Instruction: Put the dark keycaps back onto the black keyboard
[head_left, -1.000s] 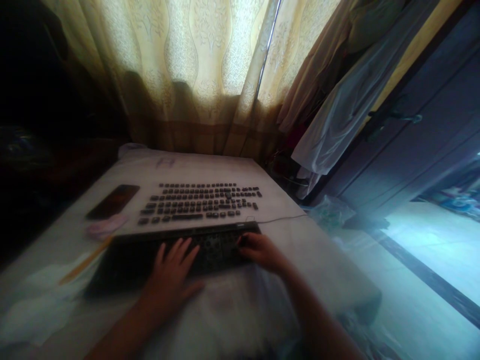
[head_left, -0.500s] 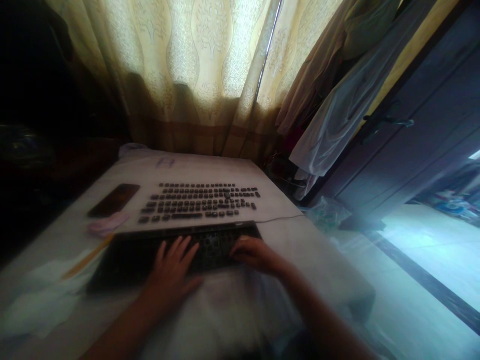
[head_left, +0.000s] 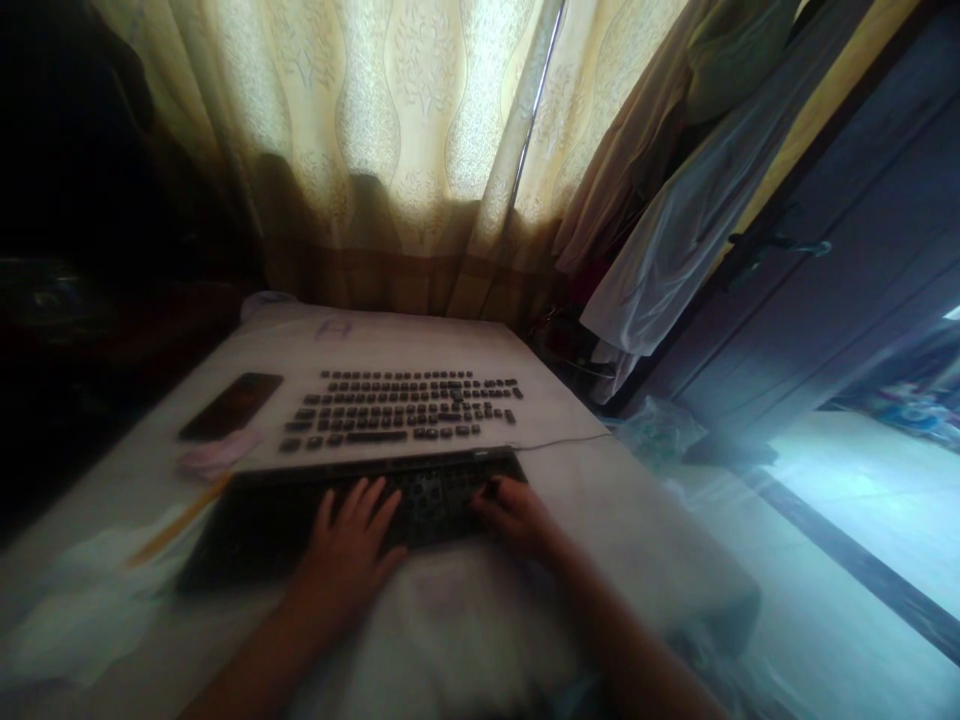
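Observation:
A black keyboard (head_left: 262, 520) lies near the front of the table, its keycaps off over the part that shows between my hands. My left hand (head_left: 349, 540) rests on the keyboard's lower edge with fingers spread, holding nothing. Over the right end, my right hand (head_left: 517, 515) is closed in a pinch on a small dark keycap (head_left: 492, 487). Behind the keyboard, loose keycaps (head_left: 375, 411) are laid out in rows, with a long space bar (head_left: 376, 436) in the front row.
On the left of the white-covered table (head_left: 600, 510) lie a dark phone (head_left: 232, 405), a pink cloth (head_left: 217, 452), an orange stick-like thing (head_left: 180, 520) and white crumpled material (head_left: 82, 610). A cable (head_left: 562, 440) runs off the right edge. Curtains (head_left: 420, 130) hang behind.
My right hand has turned and shifted slightly, so a dark keycap now shows between its fingers. My left hand stays on the keyboard. The view has moved slightly.

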